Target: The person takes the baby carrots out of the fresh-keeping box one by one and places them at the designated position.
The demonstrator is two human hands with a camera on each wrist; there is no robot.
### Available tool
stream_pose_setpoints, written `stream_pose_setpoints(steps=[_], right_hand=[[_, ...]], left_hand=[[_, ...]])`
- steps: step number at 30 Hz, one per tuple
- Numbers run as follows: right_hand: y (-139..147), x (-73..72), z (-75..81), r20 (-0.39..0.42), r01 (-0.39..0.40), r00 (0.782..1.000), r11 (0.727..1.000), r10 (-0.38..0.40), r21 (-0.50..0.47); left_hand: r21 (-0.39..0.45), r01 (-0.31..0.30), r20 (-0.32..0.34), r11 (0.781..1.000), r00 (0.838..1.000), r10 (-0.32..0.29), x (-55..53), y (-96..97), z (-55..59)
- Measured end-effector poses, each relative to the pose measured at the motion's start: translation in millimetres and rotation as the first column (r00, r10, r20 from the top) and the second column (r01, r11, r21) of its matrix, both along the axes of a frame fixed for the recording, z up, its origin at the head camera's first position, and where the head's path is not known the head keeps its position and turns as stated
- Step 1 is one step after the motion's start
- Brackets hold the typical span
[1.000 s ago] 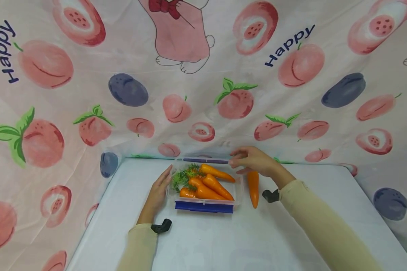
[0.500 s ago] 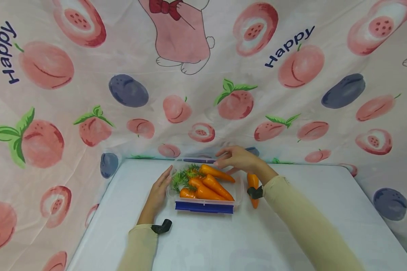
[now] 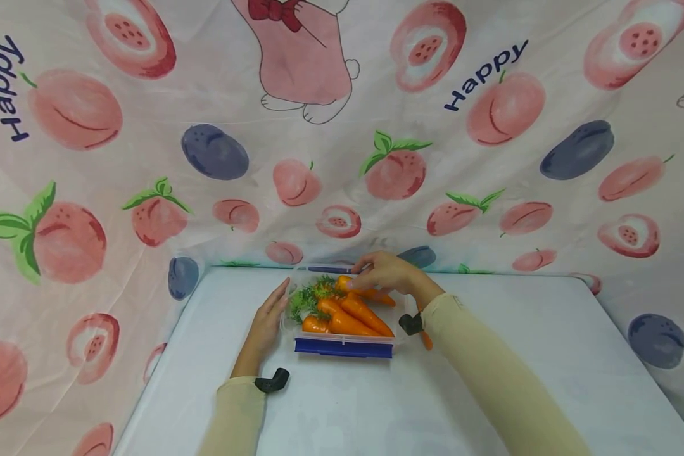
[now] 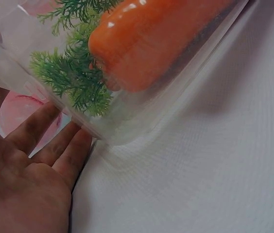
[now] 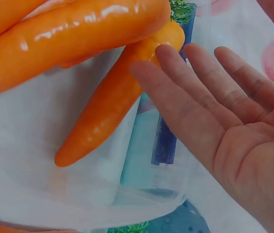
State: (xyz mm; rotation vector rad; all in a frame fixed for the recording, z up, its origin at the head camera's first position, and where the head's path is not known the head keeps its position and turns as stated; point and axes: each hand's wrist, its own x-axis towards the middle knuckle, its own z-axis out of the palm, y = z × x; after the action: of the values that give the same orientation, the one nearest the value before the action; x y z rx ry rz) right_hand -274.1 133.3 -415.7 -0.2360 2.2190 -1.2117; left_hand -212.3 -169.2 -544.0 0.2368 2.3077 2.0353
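A clear plastic box [image 3: 399,341] with blue clips holds several orange carrots [image 3: 367,315], their feathery green tops [image 3: 302,303] towards the left end. My left hand [image 3: 266,324] stands at the box's left wall; in the left wrist view its straight fingers [image 4: 61,145] touch that wall. Over the back of the box is my right hand [image 3: 390,275], above the rearmost carrot [image 5: 105,97]. The right wrist view shows its fingers extended beside that carrot's thick end, gripping nothing; I cannot tell whether they touch it.
Another carrot [image 3: 427,340] lies on the white table [image 3: 342,405] right of the box, mostly hidden by the right wrist. A blue clip [image 3: 343,348] hangs at the box's front. Behind the table hangs a fruit-printed cloth [image 3: 342,152].
My right hand has moved left from the box's right end to above the rearmost carrot, and its sleeve now covers more of the loose carrot. The left hand has stayed in place.
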Motion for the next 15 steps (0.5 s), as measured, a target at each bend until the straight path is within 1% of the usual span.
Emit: stream_pose_setpoints(steps=[3, 5, 8, 11, 15], right_hand=[[-2, -1.3, -1.5, 0.022, 0.022, 1.000, 1.000, -0.022, 0.005], [-3, -2.5, -3.5, 0.030, 0.036, 0.999, 0.999, -0.036, 0.012], [-4, -4.0, -7.2, 0.029, 0.048, 0.998, 0.999, -0.049, 0.026], [-4, -4.9, -12.6, 0.019, 0.042, 0.999, 0.998, -0.042, 0.045], [-4, -4.0, -19.6, -0.006, 0.011, 1.000, 0.997, -0.011, 0.072]], left_hand=[[0.003, 0.006, -0.009, 1.000, 1.000, -0.006, 6.2, 2.2, 12.9], [0.001, 0.007, -0.011, 1.000, 1.000, -0.007, 9.4, 3.1, 19.3], [-0.006, 0.003, -0.004, 1.000, 1.000, -0.003, 10.3, 3.1, 21.4], [-0.015, 0.001, 0.008, 1.000, 1.000, -0.001, 8.2, 1.9, 17.3], [-0.023, -0.002, 0.010, 1.000, 1.000, 0.002, -0.3, -0.4, 0.6]])
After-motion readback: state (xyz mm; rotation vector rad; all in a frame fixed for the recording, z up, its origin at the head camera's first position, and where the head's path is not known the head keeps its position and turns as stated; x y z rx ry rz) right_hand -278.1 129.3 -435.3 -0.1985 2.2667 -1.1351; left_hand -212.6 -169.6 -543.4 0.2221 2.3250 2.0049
